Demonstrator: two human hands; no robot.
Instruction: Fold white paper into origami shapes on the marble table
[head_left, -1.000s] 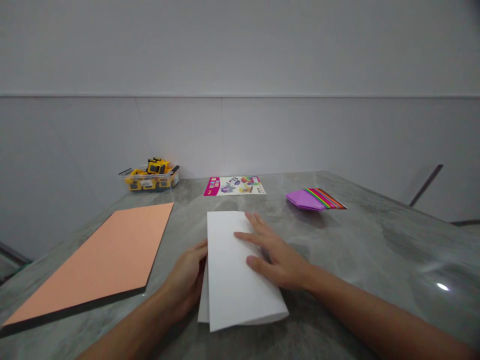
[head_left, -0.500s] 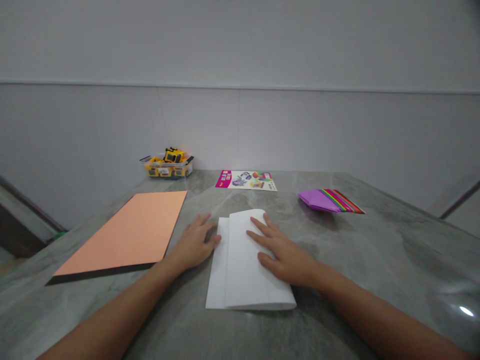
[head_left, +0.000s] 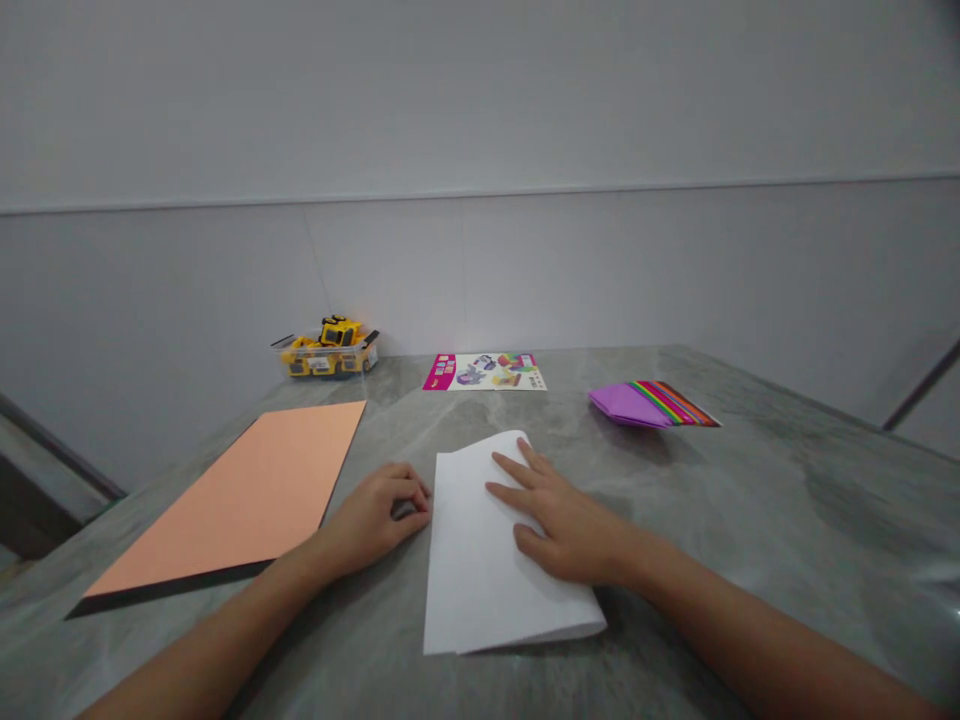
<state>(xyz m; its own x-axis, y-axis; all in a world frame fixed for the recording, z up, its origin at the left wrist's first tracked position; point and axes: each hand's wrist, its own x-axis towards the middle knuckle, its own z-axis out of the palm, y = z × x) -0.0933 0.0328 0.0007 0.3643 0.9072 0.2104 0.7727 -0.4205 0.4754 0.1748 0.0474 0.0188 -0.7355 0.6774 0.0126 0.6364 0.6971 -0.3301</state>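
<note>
Now left hand (head_left: 379, 515) curled closed beside paper (head_left: 480, 580), earlier flat; right hand (head_left: 566, 525) splayed atop

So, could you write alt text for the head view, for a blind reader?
A person's right hand lies flat on a folded white paper on a grey table, the left hand curled at its left edge. An orange sheet, a yellow toy truck, a leaflet and coloured papers lie around.

matt white paper sheet (head_left: 480, 560), glossy grey marbled tabletop (head_left: 750, 520), matt orange card (head_left: 247, 500)
</note>
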